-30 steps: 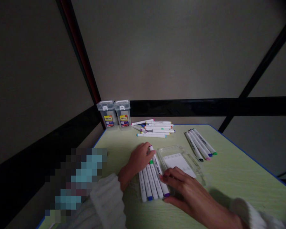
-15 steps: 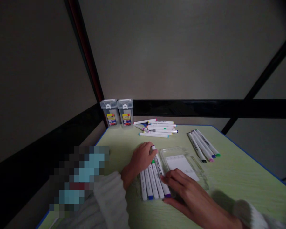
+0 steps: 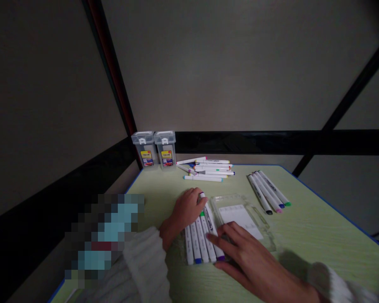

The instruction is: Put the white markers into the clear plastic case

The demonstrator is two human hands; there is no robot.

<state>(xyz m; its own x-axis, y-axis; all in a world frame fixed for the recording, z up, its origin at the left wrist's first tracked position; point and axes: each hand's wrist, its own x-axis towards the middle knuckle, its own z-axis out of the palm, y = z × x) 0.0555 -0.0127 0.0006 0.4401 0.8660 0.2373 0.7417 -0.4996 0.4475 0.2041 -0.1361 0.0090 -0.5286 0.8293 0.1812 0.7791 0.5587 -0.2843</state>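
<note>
A row of white markers (image 3: 196, 240) lies side by side on a clear plastic tray, their near ends toward me. The rightmost marker (image 3: 209, 219) has a purple end and rests slightly higher than the others. My left hand (image 3: 187, 207) is closed around the far end of that marker, thumb along its right side; the other far ends are partly hidden beneath the hand. My right hand (image 3: 244, 252) has its fingers apart, the index fingertip touching the marker's middle and the thumb beside its purple end. The open case's clear lid (image 3: 217, 206) with a white card (image 3: 240, 219) lies to the right.
Several loose markers (image 3: 205, 178) lie in a pile at the back. Two clear lidded boxes (image 3: 166, 151) stand at the back left. A few more markers (image 3: 261, 193) lie together on the right of the green table (image 3: 316, 223). A blurred patch (image 3: 113, 231) covers the left edge.
My right index finger has moved left from the purple marker's side onto its top. My left hand stays at the far end. The view has shifted slightly.
</note>
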